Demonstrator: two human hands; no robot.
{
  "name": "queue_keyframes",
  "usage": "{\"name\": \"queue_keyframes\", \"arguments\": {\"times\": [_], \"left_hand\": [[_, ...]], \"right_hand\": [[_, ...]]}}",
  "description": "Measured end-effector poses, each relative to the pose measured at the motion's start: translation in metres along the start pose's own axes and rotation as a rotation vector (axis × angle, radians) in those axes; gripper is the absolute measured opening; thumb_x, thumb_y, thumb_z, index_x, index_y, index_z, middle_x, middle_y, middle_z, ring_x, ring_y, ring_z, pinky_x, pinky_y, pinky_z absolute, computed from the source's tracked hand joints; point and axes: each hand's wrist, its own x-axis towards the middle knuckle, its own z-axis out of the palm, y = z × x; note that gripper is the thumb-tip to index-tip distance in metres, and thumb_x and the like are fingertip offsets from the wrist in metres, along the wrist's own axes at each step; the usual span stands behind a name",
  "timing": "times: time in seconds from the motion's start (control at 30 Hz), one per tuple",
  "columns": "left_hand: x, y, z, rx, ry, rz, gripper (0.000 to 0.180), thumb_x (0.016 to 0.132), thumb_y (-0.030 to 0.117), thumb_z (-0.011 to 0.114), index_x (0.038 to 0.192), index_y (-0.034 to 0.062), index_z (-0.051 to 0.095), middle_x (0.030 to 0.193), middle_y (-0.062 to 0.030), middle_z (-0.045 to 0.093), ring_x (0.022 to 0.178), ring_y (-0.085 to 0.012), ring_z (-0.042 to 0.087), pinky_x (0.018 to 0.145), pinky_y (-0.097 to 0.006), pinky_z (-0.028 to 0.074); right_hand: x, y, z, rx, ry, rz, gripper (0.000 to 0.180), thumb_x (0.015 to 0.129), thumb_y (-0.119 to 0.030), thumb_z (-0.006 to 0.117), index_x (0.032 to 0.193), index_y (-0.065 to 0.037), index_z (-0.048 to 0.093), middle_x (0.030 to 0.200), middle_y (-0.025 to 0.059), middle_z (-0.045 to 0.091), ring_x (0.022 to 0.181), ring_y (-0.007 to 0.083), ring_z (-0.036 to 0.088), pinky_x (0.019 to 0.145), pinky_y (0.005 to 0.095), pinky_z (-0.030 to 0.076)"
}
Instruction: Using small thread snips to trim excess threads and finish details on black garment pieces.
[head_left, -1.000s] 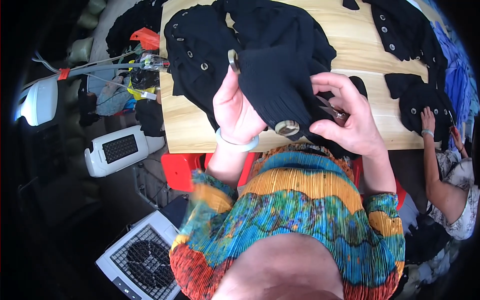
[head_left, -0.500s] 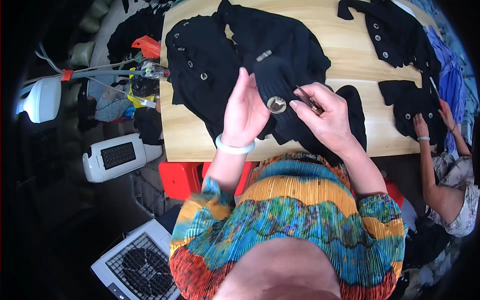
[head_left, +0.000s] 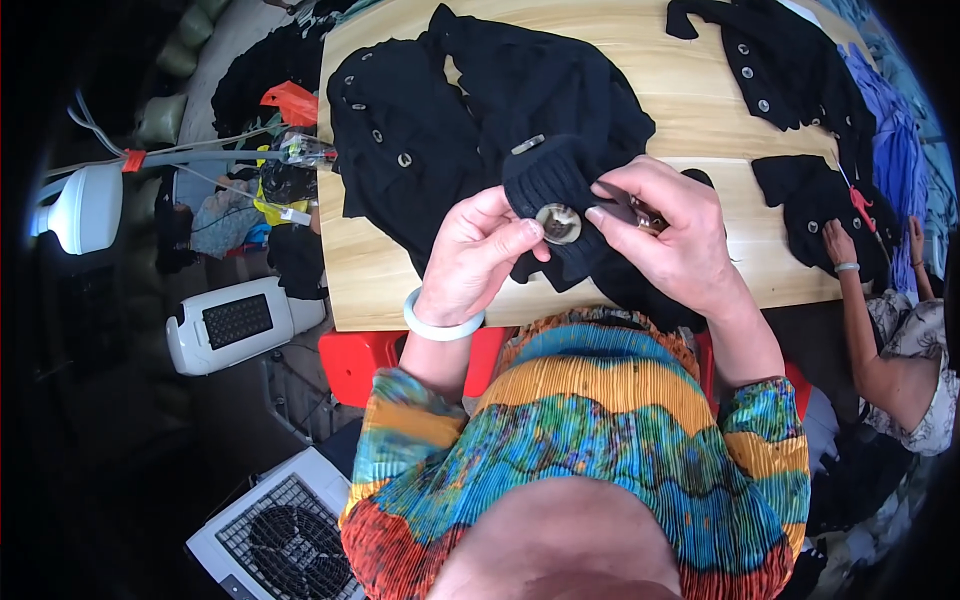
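Note:
A black knit cardigan (head_left: 560,85) with large round buttons is spread over the table in front of me. My left hand (head_left: 470,250) is closed on its ribbed edge, the thumb beside a marbled button (head_left: 559,224). Just right of that button, my right hand (head_left: 665,220) grips dark, small thread snips (head_left: 628,207), mostly covered by my fingers. Thumb and forefinger of this hand are at the ribbed fabric; whether they pinch it I cannot tell. Another button (head_left: 528,145) stands out edge-on farther up the garment.
The pale wooden table (head_left: 720,130) carries another buttoned black garment (head_left: 800,70) at the right. There a co-worker's hand (head_left: 838,243) rests on black cloth beside red-handled scissors (head_left: 860,203). A white lamp (head_left: 85,208) hangs at left, above a white device (head_left: 235,318). Red stools (head_left: 360,365) stand under the table's near edge.
My left hand has gone from open, palm showing, to closed on the ribbed edge by the button. My right hand has shifted slightly right. The co-worker's red-handled scissors now lie on the cloth.

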Motion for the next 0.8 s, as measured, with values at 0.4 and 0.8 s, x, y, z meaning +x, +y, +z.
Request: {"name": "queue_keyframes", "arguments": {"times": [0.4, 0.8], "left_hand": [[-0.001, -0.019, 0.002, -0.609, -0.188, -0.012, 0.044, 0.08, 0.009, 0.052, 0.12, -0.0012, 0.036, 0.118, -0.0134, 0.044, 0.11, -0.0251, 0.043, 0.094, -0.039, 0.032], [0.007, -0.014, 0.013, -0.304, -0.014, 0.006, 0.027, 0.081, 0.007, 0.052, 0.106, -0.0008, 0.051, 0.097, -0.0084, 0.056, 0.086, -0.0158, 0.053, 0.077, -0.028, 0.042]], "right_hand": [[0.0, -0.017, 0.001, 0.375, 0.068, 0.082, 0.021, 0.068, -0.005, 0.066, 0.085, 0.0, 0.056, 0.083, 0.0049, 0.054, 0.074, 0.0079, 0.052, 0.063, 0.0193, 0.042], [-0.003, -0.008, 0.006, -0.209, 0.002, -0.254, 0.034, 0.054, 0.012, 0.057, 0.086, 0.0, 0.059, 0.084, 0.0074, 0.054, 0.061, 0.0148, 0.059, 0.051, 0.0204, 0.05]]}}
